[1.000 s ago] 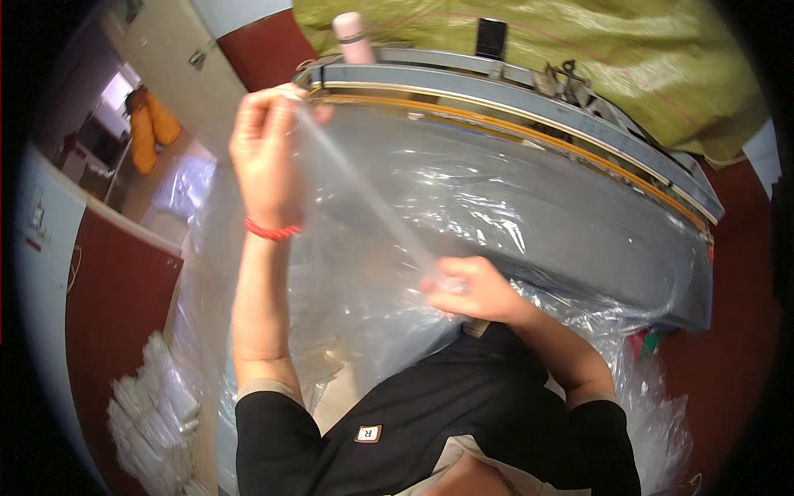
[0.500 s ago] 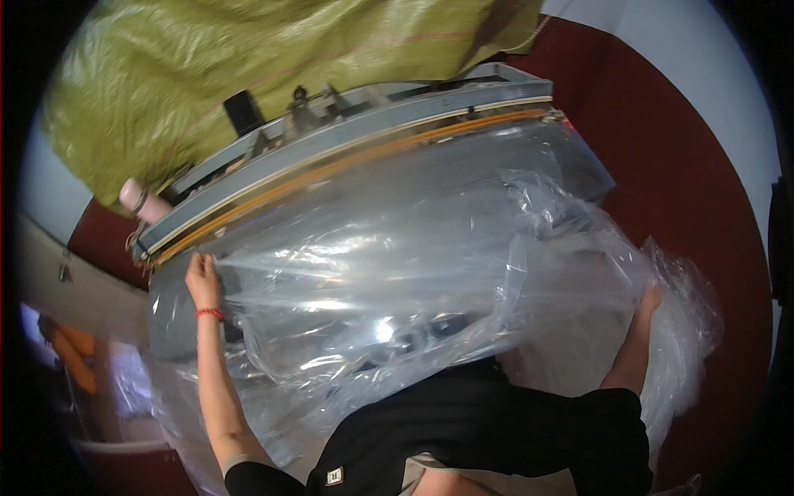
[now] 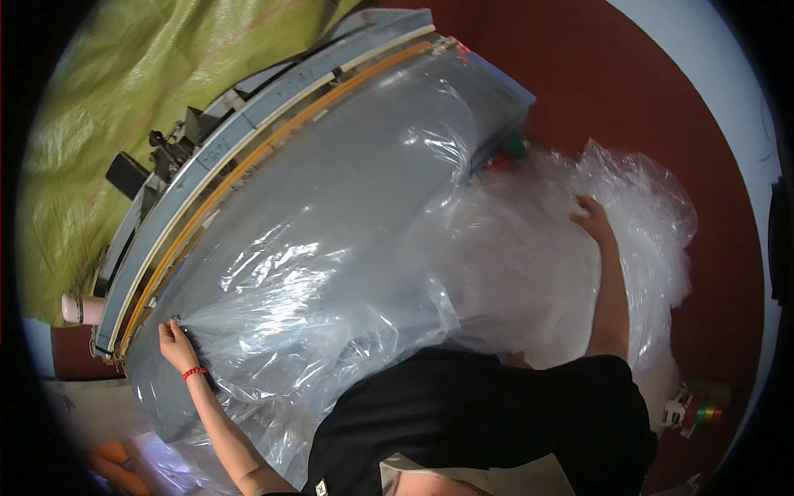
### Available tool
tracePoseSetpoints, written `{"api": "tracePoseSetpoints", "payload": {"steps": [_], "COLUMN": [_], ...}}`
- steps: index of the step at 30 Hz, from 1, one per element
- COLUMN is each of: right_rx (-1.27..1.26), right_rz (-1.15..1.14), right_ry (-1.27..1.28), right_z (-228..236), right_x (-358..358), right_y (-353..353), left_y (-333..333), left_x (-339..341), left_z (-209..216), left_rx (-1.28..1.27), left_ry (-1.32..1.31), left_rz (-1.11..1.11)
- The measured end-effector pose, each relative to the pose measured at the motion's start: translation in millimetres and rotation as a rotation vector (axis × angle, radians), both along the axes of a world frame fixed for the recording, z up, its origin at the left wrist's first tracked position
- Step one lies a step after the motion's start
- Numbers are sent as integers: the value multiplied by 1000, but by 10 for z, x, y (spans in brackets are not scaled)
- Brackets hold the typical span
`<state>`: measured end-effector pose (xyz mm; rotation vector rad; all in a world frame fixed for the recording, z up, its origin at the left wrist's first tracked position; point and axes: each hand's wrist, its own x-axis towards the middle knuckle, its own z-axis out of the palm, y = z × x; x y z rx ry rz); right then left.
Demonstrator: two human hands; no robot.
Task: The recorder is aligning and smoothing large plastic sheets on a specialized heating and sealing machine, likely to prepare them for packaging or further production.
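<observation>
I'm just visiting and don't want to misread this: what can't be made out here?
All in the head view:
Right hand: slightly blurred; whether it touches the clear film is unclear.
Left hand: its fingers cover the pinched film.
Grey table: near edge mostly hidden by film and black shirt.
Orange thing: cut off by the lower edge.

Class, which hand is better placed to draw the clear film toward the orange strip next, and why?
Probably the left hand: it pinches the clear film close to the orange strip. The right hand looks open and is farther from that strip.
</observation>
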<state>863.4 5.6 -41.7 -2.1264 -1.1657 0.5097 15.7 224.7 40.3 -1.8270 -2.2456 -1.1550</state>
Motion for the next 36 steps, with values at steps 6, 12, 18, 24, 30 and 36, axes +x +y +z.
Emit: {"api": "tracePoseSetpoints", "payload": {"steps": [6,12,18,24,30,36], "right_rx": [82,-257,-114,-128,622,566], "right_rz": [551,664,258,510,9,-19], "right_ry": [248,507,1068,272,805,273], "right_z": [-163,-620,-202,-443,831,876], "right_x": [-1514,-1793,-2343,-1941,-1527,-1468], "right_y": [1135,1268,1136,1045,1405,2587], "left_y": [40,29,7,65,-11,43], "left_x": [38,-2,46,6,28,-33], "left_z": [-22,-23,-5,-64,22,-84], "left_rx": [-30,2,-13,11,84,196], "left_ry": [34,28,43,28,-125,-396], "left_rz": [0,-12,-6,-56,-74,-16]}}
